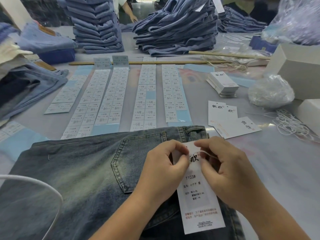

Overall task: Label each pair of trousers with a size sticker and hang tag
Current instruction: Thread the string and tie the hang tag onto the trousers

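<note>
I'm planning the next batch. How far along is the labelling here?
Done: the hang tag already carries an M size sticker. In hand: left hand and right hand work its string over the jeans. Left: tall stacks wait behind.

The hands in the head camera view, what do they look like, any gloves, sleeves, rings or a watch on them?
Both the left hand and the right hand are bare: no gloves, and no rings show on the visible fingers. The forearms are uncovered down to the bottom edge of the picture, so no sleeves appear, and no watch or bracelet shows at either wrist. The fingernails look short and unpainted.
</note>
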A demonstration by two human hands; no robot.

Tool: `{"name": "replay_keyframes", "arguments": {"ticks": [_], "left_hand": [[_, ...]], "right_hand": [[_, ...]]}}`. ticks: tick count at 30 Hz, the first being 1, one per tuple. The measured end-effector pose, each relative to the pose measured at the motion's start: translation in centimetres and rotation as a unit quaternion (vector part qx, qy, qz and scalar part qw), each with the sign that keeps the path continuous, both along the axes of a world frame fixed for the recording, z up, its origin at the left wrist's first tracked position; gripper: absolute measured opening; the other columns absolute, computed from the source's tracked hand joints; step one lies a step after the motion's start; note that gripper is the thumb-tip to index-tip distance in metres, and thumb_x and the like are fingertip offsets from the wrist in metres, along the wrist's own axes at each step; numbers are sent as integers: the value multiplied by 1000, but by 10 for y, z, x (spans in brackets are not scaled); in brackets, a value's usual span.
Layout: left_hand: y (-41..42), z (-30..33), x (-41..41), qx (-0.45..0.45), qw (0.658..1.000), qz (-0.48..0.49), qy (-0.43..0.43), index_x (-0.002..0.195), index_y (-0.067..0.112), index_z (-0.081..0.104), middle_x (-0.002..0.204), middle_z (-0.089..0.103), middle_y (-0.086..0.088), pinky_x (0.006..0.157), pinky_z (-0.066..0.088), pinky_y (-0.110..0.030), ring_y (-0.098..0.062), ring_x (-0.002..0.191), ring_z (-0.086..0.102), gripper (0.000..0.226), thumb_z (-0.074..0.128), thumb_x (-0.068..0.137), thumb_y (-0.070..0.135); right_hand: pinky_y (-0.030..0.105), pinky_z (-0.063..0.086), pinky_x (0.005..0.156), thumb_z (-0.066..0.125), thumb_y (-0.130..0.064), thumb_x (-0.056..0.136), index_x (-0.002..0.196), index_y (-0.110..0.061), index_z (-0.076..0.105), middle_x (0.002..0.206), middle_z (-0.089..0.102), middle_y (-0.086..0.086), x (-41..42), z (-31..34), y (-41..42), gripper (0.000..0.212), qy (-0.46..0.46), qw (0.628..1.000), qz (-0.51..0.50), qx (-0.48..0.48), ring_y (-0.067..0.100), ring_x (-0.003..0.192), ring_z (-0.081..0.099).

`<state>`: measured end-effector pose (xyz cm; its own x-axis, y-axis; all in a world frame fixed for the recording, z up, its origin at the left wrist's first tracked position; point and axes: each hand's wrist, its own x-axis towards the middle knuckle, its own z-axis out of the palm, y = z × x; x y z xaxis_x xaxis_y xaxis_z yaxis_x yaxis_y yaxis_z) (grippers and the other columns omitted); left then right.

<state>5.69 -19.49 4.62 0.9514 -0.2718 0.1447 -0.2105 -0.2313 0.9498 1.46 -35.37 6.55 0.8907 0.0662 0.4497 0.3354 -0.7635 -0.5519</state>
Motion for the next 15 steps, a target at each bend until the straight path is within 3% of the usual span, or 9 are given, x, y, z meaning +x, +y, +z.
{"name": "replay_keyframes", "arguments": {"ticks": [2, 5, 9, 15], "left_hand": [[-1, 1, 0, -5, 1000, -7, 2, 79, 32, 66, 73, 65, 17, 59, 42, -10, 3, 65, 56, 4, 64, 82, 30], [-1, 3, -1, 1, 1000, -29, -12, 82, 32, 65, 72, 61, 20, 58, 38, -9, 4, 62, 52, 11, 69, 83, 43], [1, 3, 1, 40, 998, -24, -51, 86, 34, 68, 85, 66, 15, 69, 47, -18, -2, 82, 61, 4, 72, 88, 34], [2, -1, 1, 72, 994, -6, -76, 84, 33, 65, 88, 61, 16, 69, 46, -18, -4, 83, 58, 9, 70, 88, 26]], "right_hand": [[7, 43, 69, 64, 10, 81, 109, -10, 67, 87, 59, -12, 0, 1, -1, 35, 0, 1000, -1, -29, 2, 83, 58], [2, 38, 76, 58, 7, 82, 116, -9, 64, 92, 53, -21, 1, 1, 5, 38, 5, 999, 16, -29, -9, 89, 54], [1, 35, 82, 51, -1, 82, 123, -10, 60, 97, 52, -19, 2, 2, 10, 43, 22, 998, 33, -40, -11, 93, 51], [3, 34, 81, 54, 2, 80, 111, -2, 67, 96, 55, -5, 3, -1, 6, 33, -58, 994, -53, -75, 5, 85, 48]]}}
